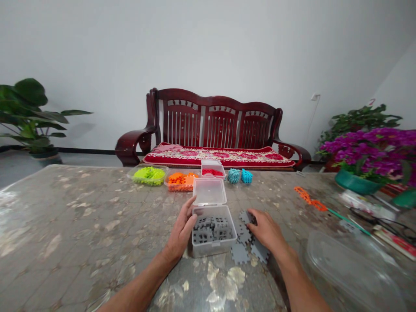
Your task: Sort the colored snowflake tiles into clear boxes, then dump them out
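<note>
A clear plastic box (212,248) stands on the table in front of me with its lid (209,192) tipped open at the back. Inside lie several grey toothed building tiles (212,229), some with window cutouts. My left hand (182,225) holds the box by its left wall, thumb at the rim. To the right of the box, several flat grey tiles (240,253) lie on the tabletop. My right hand (268,229) is over them, thumb and fingers closed on a grey tile (245,216); its fingers partly hide the pieces beneath.
Behind the box are tubs of lime-green pieces (149,174) and orange pieces (182,180), a small box of red pieces (212,172) and blue stacks (234,176). At right lie a clear lid (351,268), an orange-and-green stick (344,219) and a flowerpot (357,182).
</note>
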The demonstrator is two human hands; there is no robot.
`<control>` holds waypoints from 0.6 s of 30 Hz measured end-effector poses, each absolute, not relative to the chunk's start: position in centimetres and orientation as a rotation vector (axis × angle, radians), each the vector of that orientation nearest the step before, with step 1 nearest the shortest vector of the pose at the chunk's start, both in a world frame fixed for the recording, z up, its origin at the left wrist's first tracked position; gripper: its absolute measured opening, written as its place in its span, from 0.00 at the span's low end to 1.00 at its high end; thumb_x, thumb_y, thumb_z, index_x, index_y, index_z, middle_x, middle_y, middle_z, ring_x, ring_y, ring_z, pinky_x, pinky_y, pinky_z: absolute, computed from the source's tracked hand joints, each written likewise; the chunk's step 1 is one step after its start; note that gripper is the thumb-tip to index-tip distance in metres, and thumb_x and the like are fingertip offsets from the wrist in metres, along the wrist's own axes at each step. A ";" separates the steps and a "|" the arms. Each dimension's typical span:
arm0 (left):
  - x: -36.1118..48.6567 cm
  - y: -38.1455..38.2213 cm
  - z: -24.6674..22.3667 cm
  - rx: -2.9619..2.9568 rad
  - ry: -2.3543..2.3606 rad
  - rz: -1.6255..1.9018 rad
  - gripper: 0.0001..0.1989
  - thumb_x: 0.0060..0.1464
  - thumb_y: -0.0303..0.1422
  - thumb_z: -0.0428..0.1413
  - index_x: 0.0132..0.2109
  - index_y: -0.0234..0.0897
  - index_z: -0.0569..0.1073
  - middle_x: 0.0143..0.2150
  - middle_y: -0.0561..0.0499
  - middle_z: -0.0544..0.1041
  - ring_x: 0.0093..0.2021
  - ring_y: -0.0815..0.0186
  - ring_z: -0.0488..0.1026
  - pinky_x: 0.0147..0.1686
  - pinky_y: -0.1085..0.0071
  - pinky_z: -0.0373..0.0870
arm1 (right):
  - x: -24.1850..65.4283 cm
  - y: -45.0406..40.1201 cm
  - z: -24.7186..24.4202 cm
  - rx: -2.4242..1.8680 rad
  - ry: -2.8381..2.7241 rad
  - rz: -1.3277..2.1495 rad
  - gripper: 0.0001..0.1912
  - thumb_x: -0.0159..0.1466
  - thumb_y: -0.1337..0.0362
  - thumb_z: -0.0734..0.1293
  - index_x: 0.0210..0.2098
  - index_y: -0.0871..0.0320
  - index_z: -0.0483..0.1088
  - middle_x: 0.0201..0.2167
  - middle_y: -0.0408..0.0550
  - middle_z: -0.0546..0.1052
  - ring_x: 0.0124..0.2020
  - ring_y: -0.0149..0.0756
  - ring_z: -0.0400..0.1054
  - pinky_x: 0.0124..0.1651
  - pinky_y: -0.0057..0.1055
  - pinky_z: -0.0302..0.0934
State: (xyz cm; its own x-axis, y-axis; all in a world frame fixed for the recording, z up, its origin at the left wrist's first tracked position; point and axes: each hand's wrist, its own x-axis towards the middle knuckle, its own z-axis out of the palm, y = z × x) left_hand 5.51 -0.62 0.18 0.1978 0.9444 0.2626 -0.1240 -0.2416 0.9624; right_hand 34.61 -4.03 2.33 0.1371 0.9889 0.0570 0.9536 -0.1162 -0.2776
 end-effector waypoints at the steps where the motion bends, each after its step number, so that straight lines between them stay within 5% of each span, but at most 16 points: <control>1: 5.5 -0.6 0.2 1.402 0.850 1.285 0.31 0.62 0.43 0.52 0.67 0.37 0.59 0.60 0.43 0.72 0.58 0.53 0.70 0.60 0.58 0.62 | 34.6 -4.0 2.3 -2.176 -1.900 0.185 0.27 0.59 0.64 0.65 0.59 0.57 0.69 0.56 0.54 0.75 0.57 0.49 0.67 0.58 0.41 0.60; 18: 5.5 -0.8 0.5 1.359 0.884 1.301 0.30 0.61 0.41 0.52 0.67 0.37 0.59 0.54 0.45 0.76 0.53 0.55 0.73 0.59 0.57 0.64 | 35.9 -3.7 1.7 -2.223 -1.727 0.145 0.35 0.56 0.68 0.65 0.64 0.63 0.59 0.49 0.58 0.79 0.49 0.47 0.74 0.48 0.36 0.64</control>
State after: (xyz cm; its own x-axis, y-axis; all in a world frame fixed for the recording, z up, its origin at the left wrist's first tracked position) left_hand 5.55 -0.83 0.53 0.1489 0.9602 0.2365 -0.1338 -0.2173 0.9669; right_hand 35.89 -3.71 1.66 0.2636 0.9577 0.1158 0.9250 -0.2169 -0.3120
